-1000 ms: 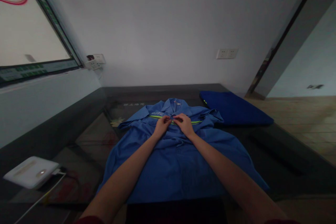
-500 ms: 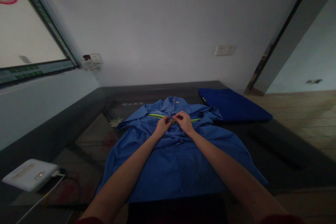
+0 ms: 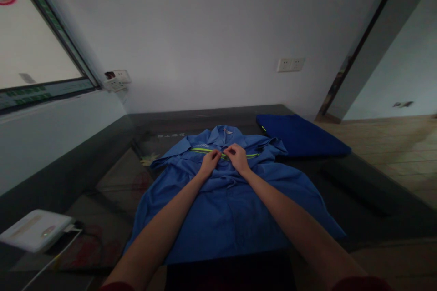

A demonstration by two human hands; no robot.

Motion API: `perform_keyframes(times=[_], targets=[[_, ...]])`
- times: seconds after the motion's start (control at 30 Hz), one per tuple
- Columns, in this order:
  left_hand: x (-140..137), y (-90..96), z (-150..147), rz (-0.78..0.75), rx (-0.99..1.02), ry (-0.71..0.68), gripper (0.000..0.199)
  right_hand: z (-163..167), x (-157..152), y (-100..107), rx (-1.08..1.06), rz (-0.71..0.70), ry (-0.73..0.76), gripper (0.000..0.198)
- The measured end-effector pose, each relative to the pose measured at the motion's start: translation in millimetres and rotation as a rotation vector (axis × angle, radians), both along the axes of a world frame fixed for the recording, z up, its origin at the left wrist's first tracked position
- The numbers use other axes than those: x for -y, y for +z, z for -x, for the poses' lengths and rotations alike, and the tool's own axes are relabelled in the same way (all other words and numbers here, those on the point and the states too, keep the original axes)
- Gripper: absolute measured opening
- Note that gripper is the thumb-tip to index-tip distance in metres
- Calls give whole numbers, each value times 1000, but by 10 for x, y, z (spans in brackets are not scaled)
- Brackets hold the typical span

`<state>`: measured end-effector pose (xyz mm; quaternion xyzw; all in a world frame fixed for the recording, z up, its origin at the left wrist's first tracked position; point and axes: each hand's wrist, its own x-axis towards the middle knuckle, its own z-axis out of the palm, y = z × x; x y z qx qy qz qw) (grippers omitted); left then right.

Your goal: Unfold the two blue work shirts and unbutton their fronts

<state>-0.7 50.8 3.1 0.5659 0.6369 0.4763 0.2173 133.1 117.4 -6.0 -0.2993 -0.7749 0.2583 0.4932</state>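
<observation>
A blue work shirt [image 3: 218, 218] with a yellow-green stripe across the chest lies spread on the dark table, its collar at the far end and its hem nearest me. My left hand [image 3: 210, 162] pinches the front of the shirt at the chest stripe, just left of the middle. Close beside it, my right hand [image 3: 236, 156] is also closed in a pinch on the shirt front, fingertips bent down. The two hands' fingertips nearly meet over the front opening. Whatever small part lies between the fingers is hidden.
A folded dark blue cloth [image 3: 303, 135] lies on the table [image 3: 368, 223] beyond the shirt's right sleeve. At the left edge sits a white box-shaped device [image 3: 37, 229] with a cable. The wall behind carries sockets [image 3: 290, 65]; a window frame [image 3: 51, 93] is at left.
The view has shifted slightly. Both hands stay at the chest stripe, with only small finger movements; the shirt lies as before.
</observation>
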Motion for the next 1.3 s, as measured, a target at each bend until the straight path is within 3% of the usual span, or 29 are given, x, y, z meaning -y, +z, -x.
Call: perform_keyframes(times=[0.2, 0.4, 0.67, 0.87, 1.3], targets=[[18, 0, 1, -17, 23, -15, 20, -2, 44, 31, 140, -90, -19, 14], [40, -13, -2, -49, 20, 43, 22, -24, 87, 31, 162, -166, 81, 16], [36, -43, -24, -96, -67, 52, 20, -31, 62, 2, 141, -131, 18, 12], [2, -80, -16, -34, -173, 83, 18, -31, 70, 15, 146, -119, 7, 12], [-14, -91, 5, -57, -189, 22, 14, -24, 75, 10, 205, -161, -58, 13]])
